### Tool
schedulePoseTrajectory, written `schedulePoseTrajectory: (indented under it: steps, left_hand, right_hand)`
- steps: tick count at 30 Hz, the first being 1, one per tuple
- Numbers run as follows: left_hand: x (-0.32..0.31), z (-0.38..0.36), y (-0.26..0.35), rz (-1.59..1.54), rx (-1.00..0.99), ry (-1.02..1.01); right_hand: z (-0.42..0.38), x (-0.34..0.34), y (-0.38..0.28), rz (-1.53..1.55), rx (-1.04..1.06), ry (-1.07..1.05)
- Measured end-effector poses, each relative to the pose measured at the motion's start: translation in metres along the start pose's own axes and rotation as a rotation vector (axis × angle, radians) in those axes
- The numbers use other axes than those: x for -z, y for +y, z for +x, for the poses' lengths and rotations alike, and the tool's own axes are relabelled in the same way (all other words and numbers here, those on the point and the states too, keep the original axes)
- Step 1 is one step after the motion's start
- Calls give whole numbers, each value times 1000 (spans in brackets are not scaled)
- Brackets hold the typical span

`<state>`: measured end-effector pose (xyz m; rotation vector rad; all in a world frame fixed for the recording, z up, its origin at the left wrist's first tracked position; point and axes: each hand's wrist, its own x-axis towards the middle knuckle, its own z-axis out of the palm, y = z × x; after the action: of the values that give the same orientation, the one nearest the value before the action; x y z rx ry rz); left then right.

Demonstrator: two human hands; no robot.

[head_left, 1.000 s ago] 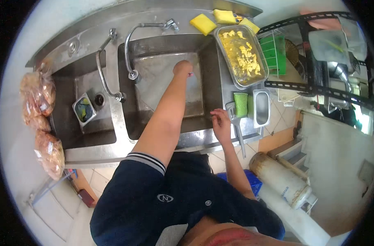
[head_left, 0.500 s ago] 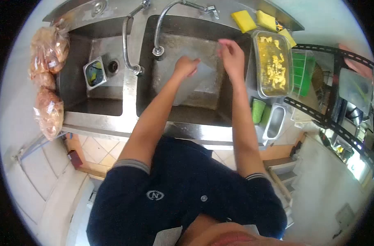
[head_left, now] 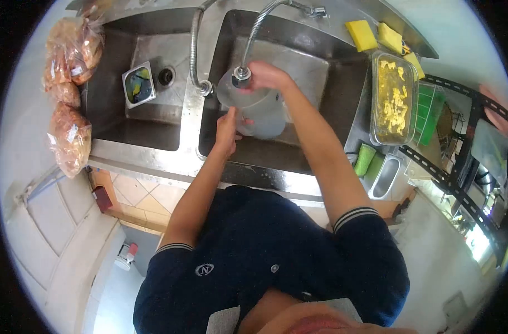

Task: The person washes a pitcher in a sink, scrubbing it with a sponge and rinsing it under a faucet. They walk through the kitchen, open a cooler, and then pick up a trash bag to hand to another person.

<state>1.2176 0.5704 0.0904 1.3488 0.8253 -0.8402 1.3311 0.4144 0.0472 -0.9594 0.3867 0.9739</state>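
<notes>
Translucent plastic piece (head_left: pixel 265 119) at upper centre of the frame, in the large sink (head_left: pixel 343 103) under the curved faucet (head_left: pixel 256 34); pinched at left edge by left hand (head_left: pixel 227 132), with right hand (head_left: pixel 268 77) at upper edge, grip partly hidden, can't tell if closed. Best to support both sides, tilt gently and avoid knocking the nozzle (head_left: pixel 242 74). Farther out, small metal pan (head_left: pixel 138 84) at upper left, glass dish (head_left: pixel 395 99) with yellow bits at upper right.

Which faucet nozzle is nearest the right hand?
The right nozzle, close beside the right hand; the left nozzle shows farther off, over the sink divider.
</notes>
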Motion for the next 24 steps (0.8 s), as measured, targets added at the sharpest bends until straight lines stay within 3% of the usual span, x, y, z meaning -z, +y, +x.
schedulePoseTrajectory:
  steps: [1, 3, 4, 5, 6, 7, 9, 11, 12, 14, 17, 20, 21, 23, 24]
  left_hand:
    - [2, 1, -5, -4, 16, -1]
    - [7, 7, -15, 20, -5, -58]
    - [10, 10, -20, 13, 5, -53]
    - [15, 15, -26, 39, -3, -136]
    - [18, 17, -31, 70, -7, -222]
    - [21, 21, -34, 80, 12, -224]
    - [28, 25, -44, 312, -91, -189]
    - [24, 5, -26, 268, -86, -194]
    - [21, -2, -17, 200, -107, -187]
    - [28, 0, -19, 223, -139, -202]
    - [40, 11, -32, 246, -174, -222]
    - [45, 22, -37, 262, -181, -246]
    - [45, 24, -37, 260, -180, -253]
    - [44, 23, -35, 331, -183, -238]
    - [43, 22, -33, 405, -188, -220]
  right_hand:
    - [-4, 15, -9, -730, 23, 103]
    - [-46, 30, -29, -747, 183, 363]
    - [-55, 58, -32, -746, 487, 488]
    - [-65, 71, -38, -808, 772, 869]
    - [-88, 64, -61, -659, 666, 1107]
    - [-88, 89, -67, -660, 872, 1304]
    - [-89, 98, -87, -606, 1116, 1398]
    - [-78, 142, -88, -932, 651, 1454]
    - [-82, 135, -90, -921, 639, 1472]
    - [-83, 120, -104, -803, 541, 1106]
    - [-85, 117, -111, -634, 484, 1066]
    - [-97, 92, -118, -784, 352, 1166]
    - [-94, 99, -114, -786, 353, 1168]
    - [-90, 115, -98, -1102, 674, 1247]
    - [-91, 118, -92, -1102, 670, 1250]
